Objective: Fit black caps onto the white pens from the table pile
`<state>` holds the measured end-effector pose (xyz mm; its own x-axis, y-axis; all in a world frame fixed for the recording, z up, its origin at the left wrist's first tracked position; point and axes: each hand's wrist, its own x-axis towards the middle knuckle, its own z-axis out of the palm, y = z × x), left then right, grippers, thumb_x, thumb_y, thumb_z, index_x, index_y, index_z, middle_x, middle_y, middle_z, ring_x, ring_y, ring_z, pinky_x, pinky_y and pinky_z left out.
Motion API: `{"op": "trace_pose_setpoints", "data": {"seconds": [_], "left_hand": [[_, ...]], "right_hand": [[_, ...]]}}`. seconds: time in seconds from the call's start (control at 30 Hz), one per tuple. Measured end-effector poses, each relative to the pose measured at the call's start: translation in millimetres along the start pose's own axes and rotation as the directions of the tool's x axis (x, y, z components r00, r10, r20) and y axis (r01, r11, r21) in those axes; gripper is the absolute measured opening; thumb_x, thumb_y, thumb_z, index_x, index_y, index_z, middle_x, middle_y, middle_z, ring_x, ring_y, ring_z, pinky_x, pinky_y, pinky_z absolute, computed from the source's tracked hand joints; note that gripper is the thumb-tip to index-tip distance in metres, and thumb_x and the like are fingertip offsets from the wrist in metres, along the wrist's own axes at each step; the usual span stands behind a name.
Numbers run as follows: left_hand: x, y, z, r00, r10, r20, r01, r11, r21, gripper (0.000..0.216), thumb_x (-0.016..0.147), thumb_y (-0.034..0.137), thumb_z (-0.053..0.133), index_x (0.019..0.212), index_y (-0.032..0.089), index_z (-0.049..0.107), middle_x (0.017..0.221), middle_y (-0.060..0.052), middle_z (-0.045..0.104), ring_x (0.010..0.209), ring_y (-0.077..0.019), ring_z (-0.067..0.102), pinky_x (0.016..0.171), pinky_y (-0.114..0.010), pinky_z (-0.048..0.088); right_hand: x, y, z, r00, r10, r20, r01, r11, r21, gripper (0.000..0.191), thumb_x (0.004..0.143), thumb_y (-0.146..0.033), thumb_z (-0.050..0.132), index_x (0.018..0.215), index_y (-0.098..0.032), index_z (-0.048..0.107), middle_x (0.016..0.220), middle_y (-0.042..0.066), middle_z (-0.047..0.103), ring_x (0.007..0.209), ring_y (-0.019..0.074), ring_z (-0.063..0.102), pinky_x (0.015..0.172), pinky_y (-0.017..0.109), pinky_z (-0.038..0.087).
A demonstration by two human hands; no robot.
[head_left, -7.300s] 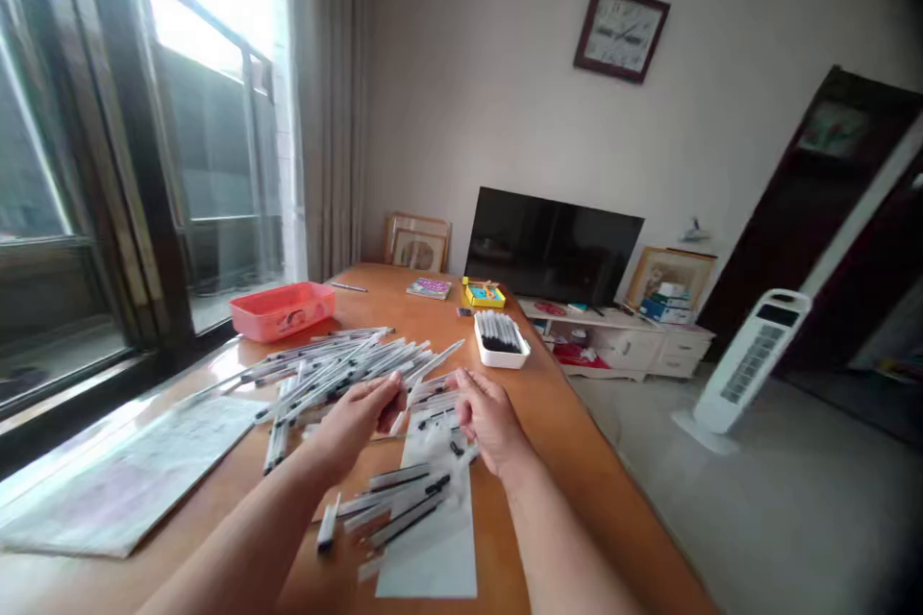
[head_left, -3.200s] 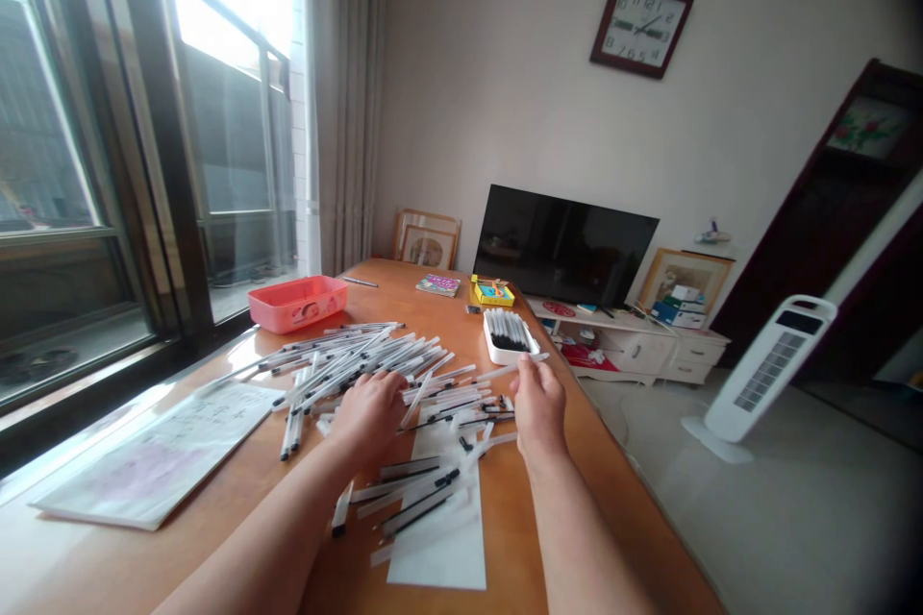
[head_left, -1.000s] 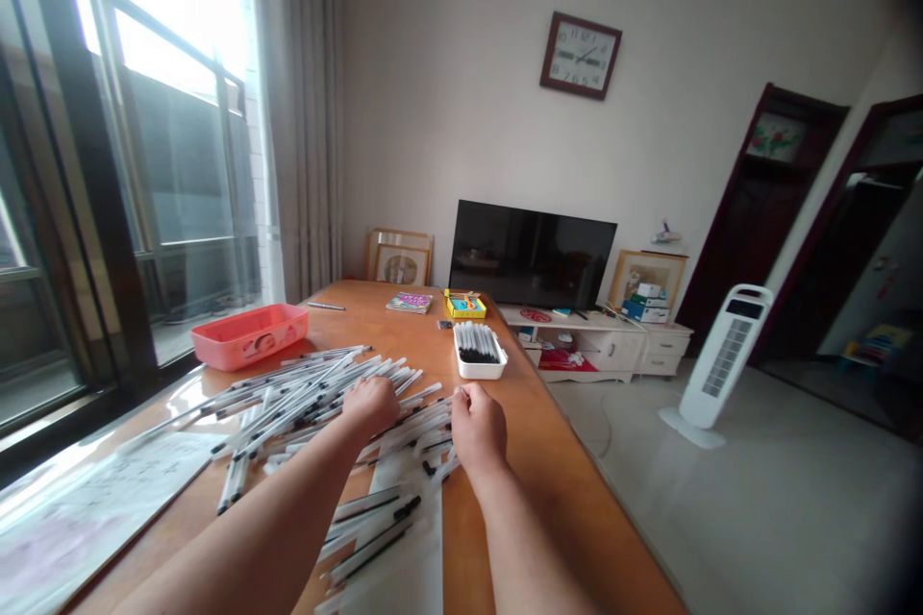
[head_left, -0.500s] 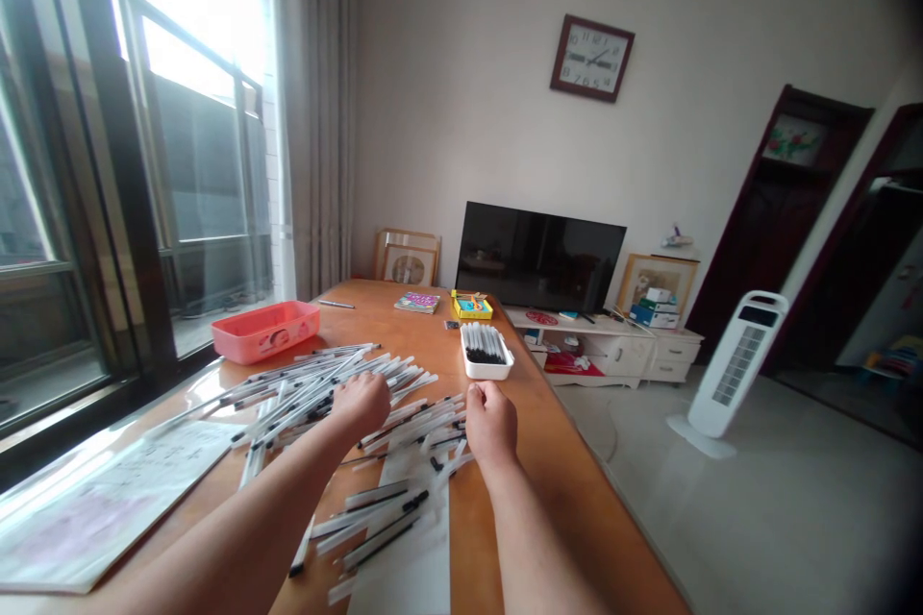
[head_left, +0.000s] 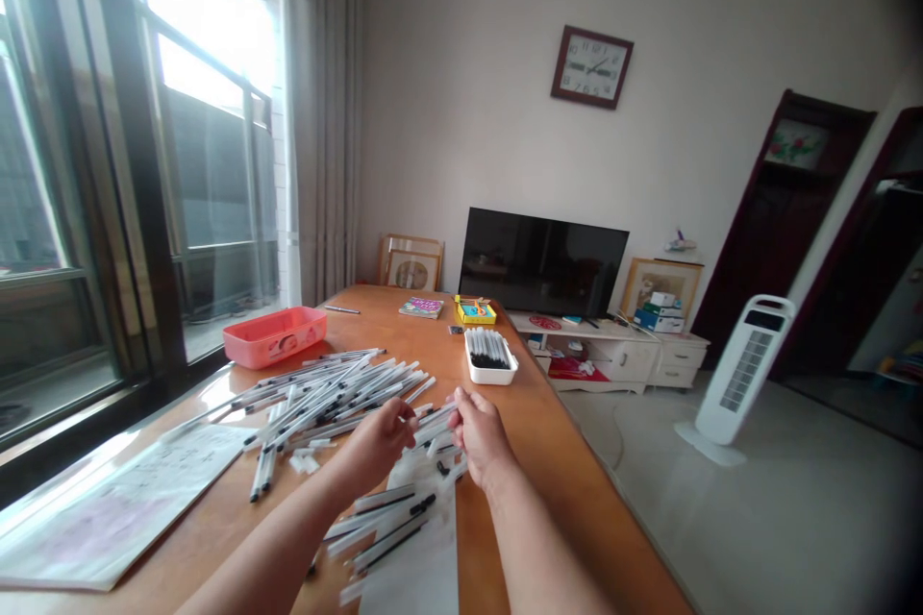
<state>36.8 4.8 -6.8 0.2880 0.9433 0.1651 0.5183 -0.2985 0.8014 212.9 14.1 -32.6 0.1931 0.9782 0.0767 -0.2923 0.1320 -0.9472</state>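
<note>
We looked along a brown wooden counter (head_left: 534,471) beside a bright window (head_left: 209,163) on the left, hung with a grey curtain (head_left: 324,115). Past its far end, a black television (head_left: 544,264) stood on a low white cabinet (head_left: 672,363), a square dark-framed clock (head_left: 592,67) on the wall above and a tall white fan (head_left: 742,370) on the floor to the right. On the counter, pens (head_left: 336,394) with black ends lay in a loose heap near a coral plastic tray (head_left: 275,340); a white box (head_left: 494,376) held more in a row. Nearest us, a few others lay over a white sheet of paper (head_left: 418,586). Our right hand (head_left: 482,434) had its fingers pinched on a pale pen; our left hand (head_left: 381,440) was close beside it, fingertips drawn near one another, and we could not tell whether they held anything. Half a second earlier, our left hand was palm-down over the heap; it had since turned and come nearer the right, and small white pieces (head_left: 305,461) its forearm had covered now showed.
</note>
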Motion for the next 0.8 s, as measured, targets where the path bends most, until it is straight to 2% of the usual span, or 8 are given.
{"op": "trace_pose_setpoints", "data": {"seconds": [0.07, 0.2, 0.3, 0.5, 0.6, 0.73, 0.8], "left_hand": [[-3, 4, 2, 0.997, 0.076, -0.015, -0.074, 0.992, 0.103, 0.032, 0.093, 0.052, 0.047, 0.097, 0.022, 0.059, 0.071, 0.001, 0.062, 0.065, -0.0163, 0.055, 0.06, -0.026, 0.037], [-9, 8, 5, 0.984, 0.17, -0.045, -0.144, 0.924, 0.354, 0.032, 0.1, 0.049, 0.04, 0.086, 0.025, 0.056, 0.078, -0.002, 0.067, 0.073, -0.0194, 0.062, 0.065, -0.028, 0.035], [-12, 8, 7, 0.984, 0.173, -0.042, -0.145, 0.916, 0.375, 0.037, 0.102, 0.051, 0.035, 0.082, 0.025, 0.054, 0.076, -0.003, 0.066, 0.071, -0.0201, 0.061, 0.066, -0.029, 0.037], [-8, 7, 12, 0.989, 0.146, -0.023, -0.143, 0.985, 0.1, 0.044, 0.098, 0.058, 0.038, 0.076, 0.023, 0.054, 0.07, -0.001, 0.058, 0.069, -0.0177, 0.051, 0.069, -0.029, 0.041], [-7, 11, 11, 0.993, 0.116, 0.015, -0.115, 0.991, -0.065, 0.046, 0.094, 0.06, 0.043, 0.074, 0.021, 0.055, 0.067, 0.002, 0.05, 0.065, -0.0154, 0.043, 0.064, -0.028, 0.037], [-16, 17, 5, 0.989, -0.035, 0.141, 0.077, 0.949, -0.305, 0.05, 0.091, 0.068, 0.047, 0.077, 0.02, 0.056, 0.059, 0.006, 0.036, 0.054, -0.0117, 0.029, 0.051, -0.025, 0.022], [-22, 18, 2, 0.966, -0.112, 0.231, 0.202, 0.889, -0.41, 0.051, 0.089, 0.07, 0.051, 0.078, 0.02, 0.056, 0.056, 0.008, 0.031, 0.051, -0.0102, 0.022, 0.048, -0.025, 0.015]], "right_hand": [[-4, 1, 5, 0.998, 0.005, 0.06, -0.004, 1.0, -0.011, 0.046, 0.083, -0.065, 0.066, 0.084, -0.019, 0.061, 0.056, -0.007, 0.05, 0.04, 0.0057, 0.031, 0.038, 0.019, 0.023], [-9, -1, 13, 0.995, -0.011, 0.097, 0.009, 1.0, 0.03, 0.046, 0.086, -0.065, 0.065, 0.083, -0.019, 0.058, 0.054, -0.009, 0.043, 0.04, 0.0053, 0.028, 0.038, 0.018, 0.02], [-10, -5, 15, 0.997, -0.027, 0.075, 0.024, 0.999, 0.042, 0.045, 0.086, -0.064, 0.065, 0.081, -0.02, 0.055, 0.054, -0.01, 0.041, 0.041, 0.0052, 0.026, 0.038, 0.018, 0.02], [-12, -9, 16, 0.998, -0.027, 0.06, 0.023, 0.998, 0.062, 0.044, 0.086, -0.063, 0.066, 0.079, -0.021, 0.054, 0.052, -0.01, 0.04, 0.04, 0.0054, 0.025, 0.038, 0.019, 0.018], [-16, -10, 19, 0.998, -0.018, 0.058, 0.013, 0.996, 0.087, 0.044, 0.085, -0.062, 0.067, 0.079, -0.02, 0.055, 0.051, -0.01, 0.04, 0.041, 0.0054, 0.024, 0.039, 0.02, 0.018], [-11, -14, 12, 0.998, -0.023, 0.057, 0.015, 0.992, 0.128, 0.045, 0.082, -0.063, 0.07, 0.079, -0.019, 0.058, 0.051, -0.009, 0.041, 0.042, 0.0058, 0.025, 0.04, 0.02, 0.018], [-5, -20, 2, 0.999, -0.045, -0.017, 0.047, 0.979, 0.199, 0.044, 0.081, -0.061, 0.072, 0.08, -0.019, 0.058, 0.053, -0.01, 0.04, 0.042, 0.0055, 0.023, 0.04, 0.02, 0.017]]}}
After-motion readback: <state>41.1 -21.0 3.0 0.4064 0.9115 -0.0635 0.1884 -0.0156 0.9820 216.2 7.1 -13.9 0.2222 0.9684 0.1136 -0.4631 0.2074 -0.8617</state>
